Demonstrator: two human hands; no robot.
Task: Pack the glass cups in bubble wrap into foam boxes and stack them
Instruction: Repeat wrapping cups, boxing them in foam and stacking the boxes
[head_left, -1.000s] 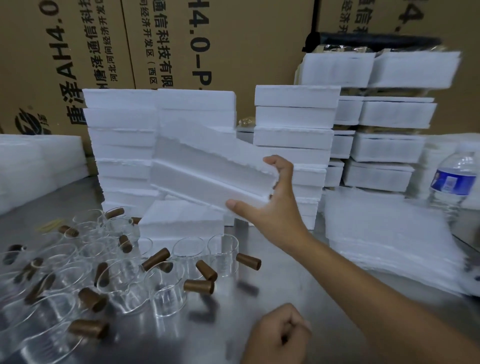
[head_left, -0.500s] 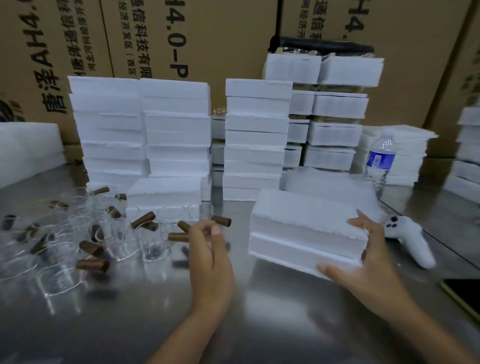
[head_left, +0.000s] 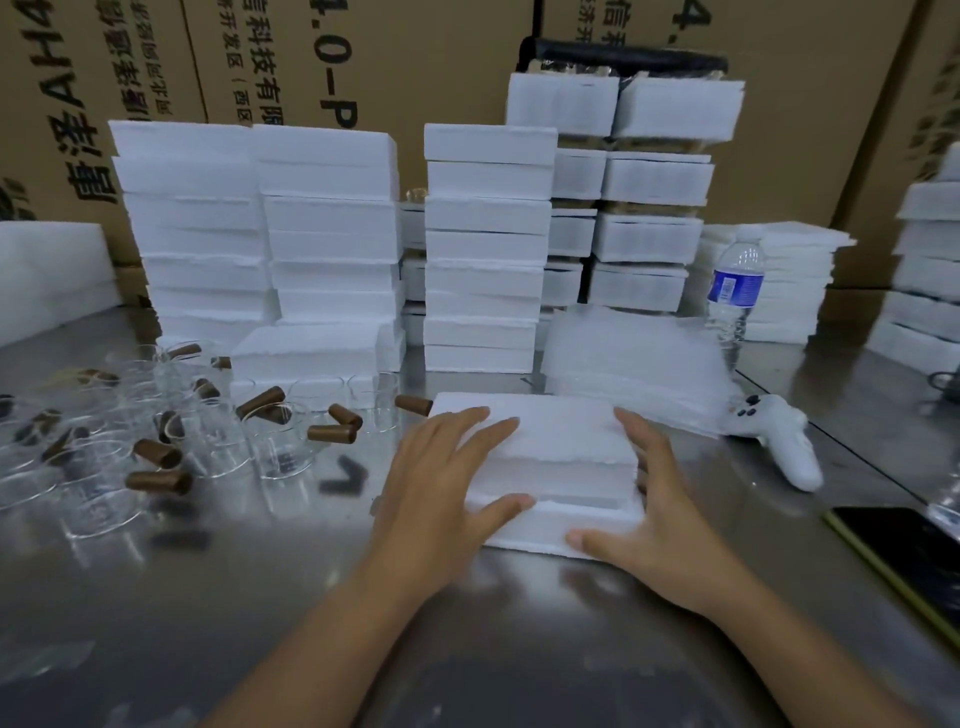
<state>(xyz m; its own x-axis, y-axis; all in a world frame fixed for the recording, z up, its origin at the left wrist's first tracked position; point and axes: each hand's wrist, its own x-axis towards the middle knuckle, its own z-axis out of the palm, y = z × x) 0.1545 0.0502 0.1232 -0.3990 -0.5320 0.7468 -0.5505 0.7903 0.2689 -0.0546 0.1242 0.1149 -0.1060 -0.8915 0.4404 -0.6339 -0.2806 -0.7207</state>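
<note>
The foam box sits mid-frame, right between both hands. The left hand and right hand press it with straight fingers. The glass cups lie left, nearer the left hand.

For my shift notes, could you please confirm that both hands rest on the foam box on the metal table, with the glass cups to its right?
Not quite: the head view shows the glass cups to the left of the foam box, not its right. The left hand and right hand do both rest on it, on the metal table.
</note>
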